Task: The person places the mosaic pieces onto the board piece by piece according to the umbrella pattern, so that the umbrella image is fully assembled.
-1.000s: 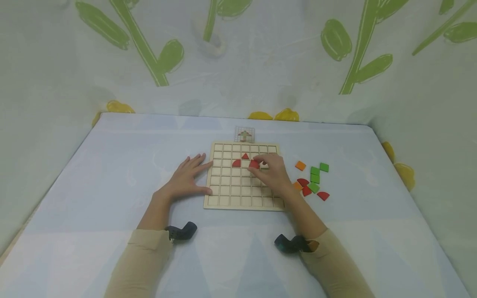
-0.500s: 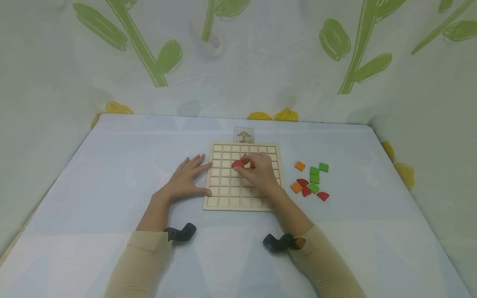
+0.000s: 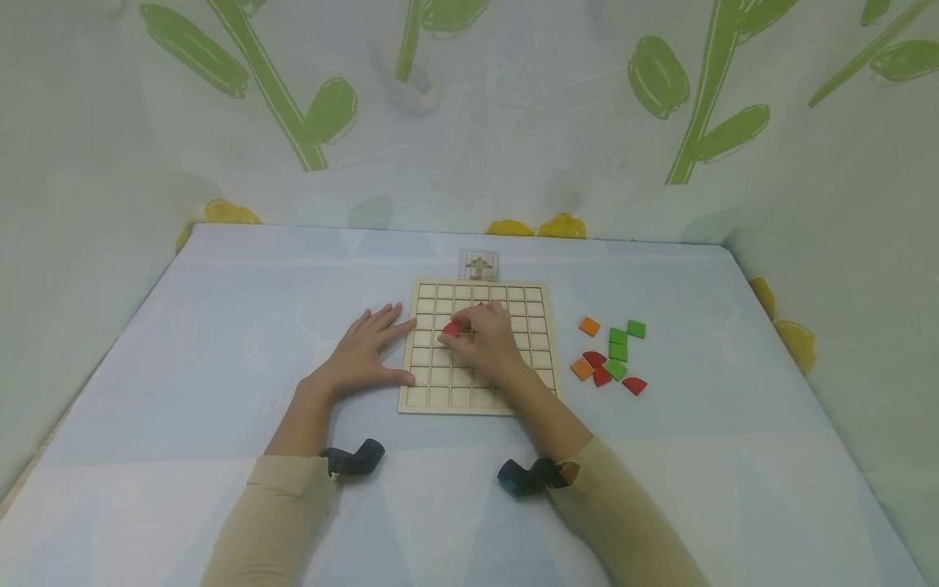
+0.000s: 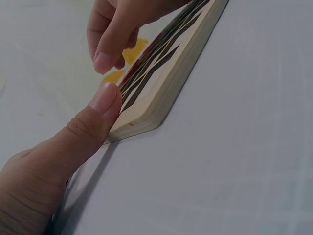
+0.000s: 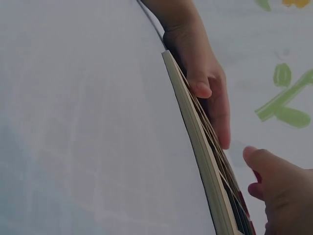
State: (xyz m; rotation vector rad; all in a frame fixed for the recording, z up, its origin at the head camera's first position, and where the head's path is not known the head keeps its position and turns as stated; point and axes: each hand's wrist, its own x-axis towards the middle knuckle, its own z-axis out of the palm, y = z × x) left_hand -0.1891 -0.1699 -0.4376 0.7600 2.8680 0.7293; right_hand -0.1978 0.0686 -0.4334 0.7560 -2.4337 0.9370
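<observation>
The wooden grid board [image 3: 460,398] lies flat on the table. My left hand [image 3: 369,350] rests at its left side with fingers spread, thumb and a fingertip at the rim; in the left wrist view the thumb [image 4: 80,129] presses the board's corner. Over the upper left cells, my right hand [image 3: 484,338] pinches a red tile with a rounded edge [image 3: 451,328] between thumb and forefinger. The tip of a red triangle tile [image 3: 481,305] shows just above that hand, which hides the cells beneath it. The right wrist view shows both hands over the board from the side.
Right of the board lie loose tiles: several green squares [image 3: 619,352], two orange squares [image 3: 589,326] and red quarter-circles [image 3: 634,386]. A small pattern card [image 3: 479,265] sits at the board's far edge. A patterned curtain [image 3: 513,147] hangs behind the table.
My right hand has moved left across the board, from the red tile right of the triangle to the upper left cells, and now pinches a red tile there. The left hand stays in place.
</observation>
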